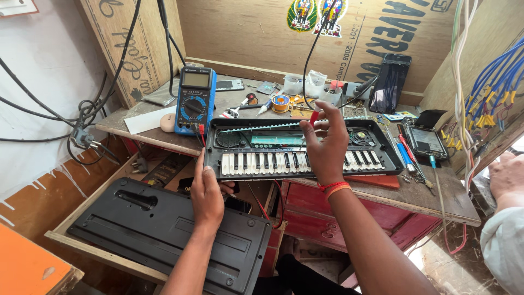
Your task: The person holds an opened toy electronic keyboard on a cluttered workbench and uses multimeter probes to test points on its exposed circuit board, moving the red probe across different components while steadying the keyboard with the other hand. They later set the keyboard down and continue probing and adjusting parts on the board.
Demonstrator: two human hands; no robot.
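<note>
Bright daylight from the right, glare blown out at lower right, wide-angle bending at edges, sharp focus

At the back left of the surface (164,116), a blue multimeter (195,101) with a grey rectangular screen (196,80). On the plywood back wall, 2 colourful figure stickers (316,15). At the far right, a dark phone screen (428,140).

Bench crowded. Opened keyboard (297,147) fills the centre front edge. Blue multimeter (195,101) stands close at its left, leads trailing between them. Behind: solder spool (280,102), plastic tubs (305,84), a black cable (312,54) hanging down. Right of the keyboard, screwdrivers (406,153) and a small device (426,141) block. Open strip: bare bench top (447,199) at front right.
</note>
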